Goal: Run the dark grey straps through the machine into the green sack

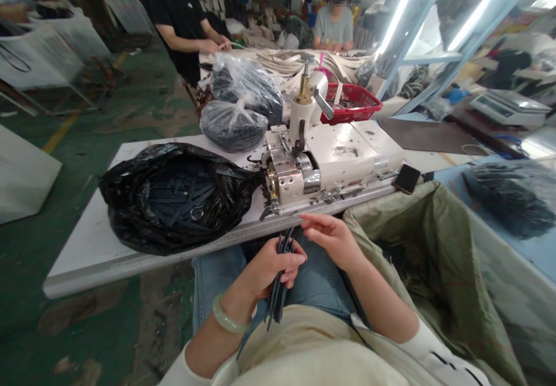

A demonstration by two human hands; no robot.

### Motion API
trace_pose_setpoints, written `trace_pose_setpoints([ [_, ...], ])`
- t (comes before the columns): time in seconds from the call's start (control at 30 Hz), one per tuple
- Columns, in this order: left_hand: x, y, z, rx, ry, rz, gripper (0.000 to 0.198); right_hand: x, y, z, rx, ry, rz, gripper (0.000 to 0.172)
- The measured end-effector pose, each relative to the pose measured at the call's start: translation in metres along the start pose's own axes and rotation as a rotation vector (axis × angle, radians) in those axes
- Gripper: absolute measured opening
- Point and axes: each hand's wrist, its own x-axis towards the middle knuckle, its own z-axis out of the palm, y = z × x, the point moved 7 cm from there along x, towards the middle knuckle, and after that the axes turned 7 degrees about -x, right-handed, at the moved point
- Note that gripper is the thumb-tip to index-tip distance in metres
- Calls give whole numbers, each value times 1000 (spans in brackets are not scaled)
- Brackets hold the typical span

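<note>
A bundle of thin dark blue strips [276, 293] is gripped in my left hand [280, 264], over my lap. The fingers wrap round its middle, and the strips' ends stick out above and below. Just to the right, my right hand [332, 238] is open, its fingers stretched towards the top of the bundle, with nothing visible in them. Beyond both hands, a cream-coloured machine [299, 166] with metal rollers stands on the white table. An open black plastic bag [130, 212] of similar dark strips lies left of the machine.
Two tied clear bags [234, 125] sit behind the black bag. A red basket [354, 105] stands behind the machine, and a phone [407, 178] lies at the table's right end. A green sack [447, 247] gapes open beside my right arm. Two people work across the table.
</note>
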Motion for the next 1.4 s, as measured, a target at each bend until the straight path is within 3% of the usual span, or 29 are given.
trace_pose_setpoints([
  [0.07, -6, -1, -1, -5, 1, -4, 13, 10, 3, 42, 159, -113, 31, 27],
  [0.13, -12, -1, -5, -37, 8, -18, 13, 16, 9, 59, 238, -106, 60, 17],
  [0.2, -19, -1, -12, -70, 28, -33, 14, 21, 16, 57, 265, -22, 81, 14],
  [0.33, -27, 2, -28, -83, 81, -59, 18, 30, 19, 23, 338, 215, 174, 22],
  [0.4, -28, 4, -36, -120, 116, -56, 20, 32, 14, 10, 373, 256, 219, 27],
  [0.5, -24, 10, -42, -213, 124, -40, 25, 33, 6, 0, 368, 246, 258, 28],
  [0.77, -16, 13, -31, -315, 18, -103, 39, 31, 10, -2, 296, 258, 205, 26],
  [0.9, -18, 11, -27, -315, 29, -127, 27, 33, 9, 0, 318, 205, 122, 23],
  [1.03, -16, 17, -31, -230, 143, 13, 26, 31, 4, 10, 457, 79, 59, 24],
  [1.2, -14, 24, -34, -3, 324, 184, 26, 18, 14, 38, 504, -123, 167, 31],
  [1.3, -12, 25, -34, 65, 377, 220, 25, 16, 21, 47, 492, -128, 200, 28],
  [1.4, -9, 23, -35, 86, 384, 203, 25, 32, 19, 41, 501, -55, 178, 30],
])
